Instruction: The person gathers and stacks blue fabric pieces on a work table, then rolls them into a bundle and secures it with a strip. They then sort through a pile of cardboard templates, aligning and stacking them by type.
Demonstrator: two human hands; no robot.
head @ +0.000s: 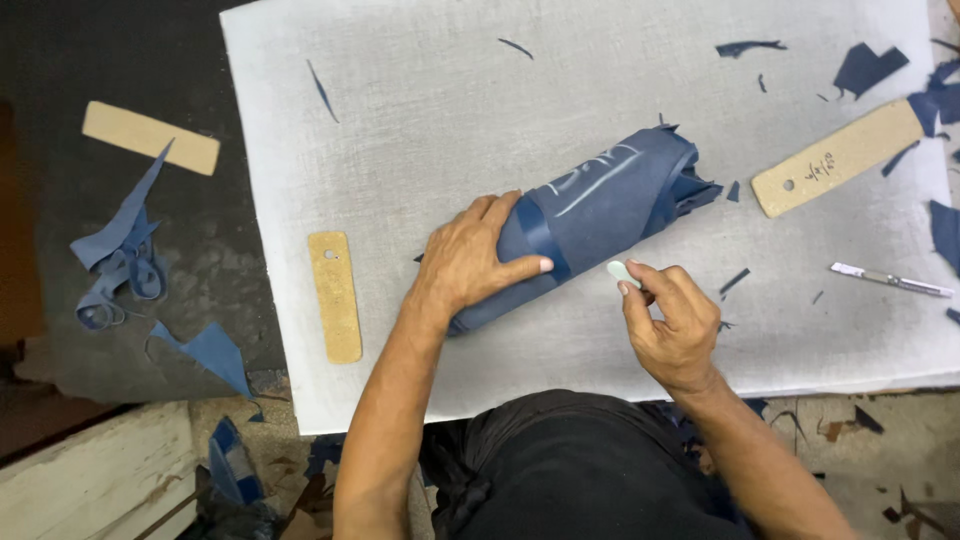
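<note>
White cutting board [420, 120]: left hand [470, 262] clasps soft, pliable blue leather roll [590, 215] at mid-length; right hand [672, 320] pinches pale chalk [622, 271].

Rolled blue leather bundle [590, 215] with white chalk marks, lying diagonally mid-worktop, small pale chalk piece [622, 272] just beside it

White worktable [400, 120], dark floor [60, 60] — scraps

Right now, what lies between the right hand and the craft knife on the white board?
In the head view, between right hand and craft knife, only small blue scraps lie on the white board.
</note>
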